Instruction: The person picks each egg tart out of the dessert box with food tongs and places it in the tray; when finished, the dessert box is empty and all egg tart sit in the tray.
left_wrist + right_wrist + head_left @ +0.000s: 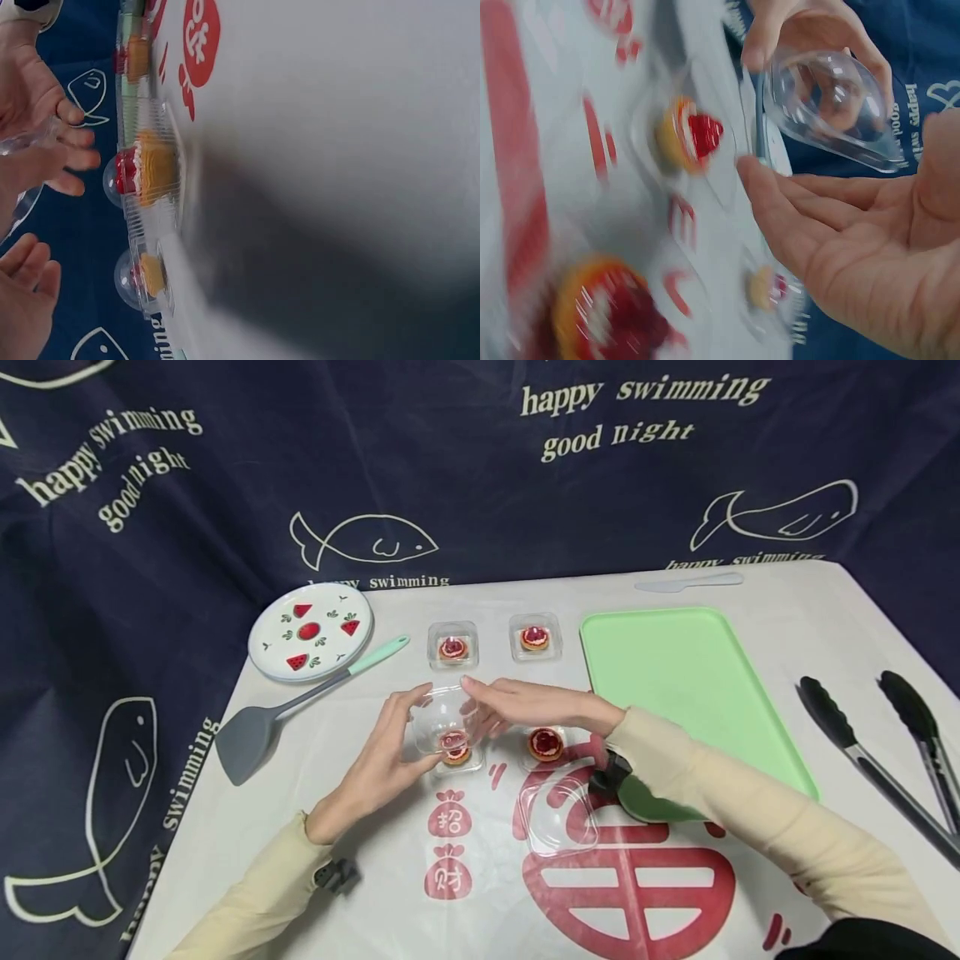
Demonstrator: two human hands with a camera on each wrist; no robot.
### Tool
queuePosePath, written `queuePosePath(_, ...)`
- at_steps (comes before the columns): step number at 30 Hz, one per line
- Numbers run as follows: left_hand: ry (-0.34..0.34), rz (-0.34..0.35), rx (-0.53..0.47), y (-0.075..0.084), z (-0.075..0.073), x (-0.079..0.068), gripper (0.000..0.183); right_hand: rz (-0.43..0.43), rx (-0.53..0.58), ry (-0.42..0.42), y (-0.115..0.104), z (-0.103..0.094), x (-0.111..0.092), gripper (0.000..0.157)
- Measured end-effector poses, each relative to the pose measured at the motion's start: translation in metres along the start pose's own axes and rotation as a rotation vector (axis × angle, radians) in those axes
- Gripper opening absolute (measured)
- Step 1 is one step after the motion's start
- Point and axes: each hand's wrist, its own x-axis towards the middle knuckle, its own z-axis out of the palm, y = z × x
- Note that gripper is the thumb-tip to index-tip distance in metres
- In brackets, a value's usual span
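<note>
My left hand (375,764) grips a clear plastic dome lid (438,714) by its edge, above the front left tart (456,758). My right hand (528,702) is at the lid's right side, its fingers extended and palm facing the lid in the right wrist view. The front left tart, red-topped, sits in a clear square container base. To its right is another red tart (545,743) in its base, just below my right hand. Two more tarts stand behind, one at back left (453,647) and one at back right (534,637), both under clear domes.
Another clear lid (558,827) lies on the table in front of the right tart. At left are a watermelon-patterned plate (341,610) and a grey spatula (247,739). A green tray (675,677), black-tipped tongs (828,710) and a pale knife (690,582) lie at right.
</note>
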Motion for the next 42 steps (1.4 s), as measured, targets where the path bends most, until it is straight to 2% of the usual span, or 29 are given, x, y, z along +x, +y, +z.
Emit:
queuePosePath(3,0.032,0.073,0.036,0.000,0.001,0.000,0.086,0.094,0.178,-0.087,0.002,0.002,0.002,0.074)
queuePosePath(7,0.052,0.104,0.061,0.000,0.004,0.000,0.086,0.155,0.254,-0.107,0.003,0.005,0.004,0.074)
queuePosePath(10,0.046,0.074,0.035,0.001,0.004,-0.001,0.092,0.173,0.274,-0.098,0.002,0.006,0.003,0.071)
queuePosePath(12,0.032,-0.001,-0.029,0.004,0.002,-0.001,0.095,0.168,0.258,-0.081,0.001,0.007,0.002,0.069)
queuePosePath(14,-0.007,-0.118,-0.143,0.007,-0.001,-0.001,0.091,0.154,0.214,-0.055,0.000,0.007,-0.001,0.066)
queuePosePath(17,-0.109,-0.333,-0.352,0.013,-0.009,0.000,0.066,0.121,0.120,-0.002,-0.001,0.009,-0.005,0.062)
queuePosePath(19,-0.196,-0.451,-0.479,0.015,-0.013,0.000,0.049,0.109,0.064,0.025,-0.001,0.010,-0.008,0.059)
queuePosePath(22,-0.285,-0.559,-0.595,0.017,-0.017,0.000,0.048,0.093,0.017,0.045,0.000,0.015,-0.011,0.057)
queuePosePath(27,-0.296,-0.640,-0.640,0.013,-0.019,-0.003,0.057,0.068,-0.059,0.058,0.002,0.022,-0.014,0.057)
queuePosePath(31,-0.332,-0.642,-0.690,0.007,-0.022,-0.006,0.067,0.025,-0.152,0.050,0.001,0.023,-0.016,0.061)
queuePosePath(33,-0.361,-0.623,-0.712,0.006,-0.024,-0.007,0.071,-0.003,-0.185,0.035,0.002,0.023,-0.017,0.065)
queuePosePath(35,-0.393,-0.580,-0.692,0.006,-0.024,-0.008,0.074,-0.032,-0.226,0.022,0.002,0.025,-0.018,0.069)
queuePosePath(37,-0.421,-0.498,-0.624,0.006,-0.024,-0.010,0.075,-0.055,-0.276,0.021,0.001,0.029,-0.020,0.071)
queuePosePath(39,-0.440,-0.398,-0.512,0.008,-0.023,-0.012,0.077,-0.070,-0.354,0.040,0.000,0.035,-0.021,0.070)
queuePosePath(42,-0.460,-0.272,-0.314,0.013,-0.021,-0.015,0.079,-0.034,-0.487,0.076,-0.002,0.048,-0.023,0.071)
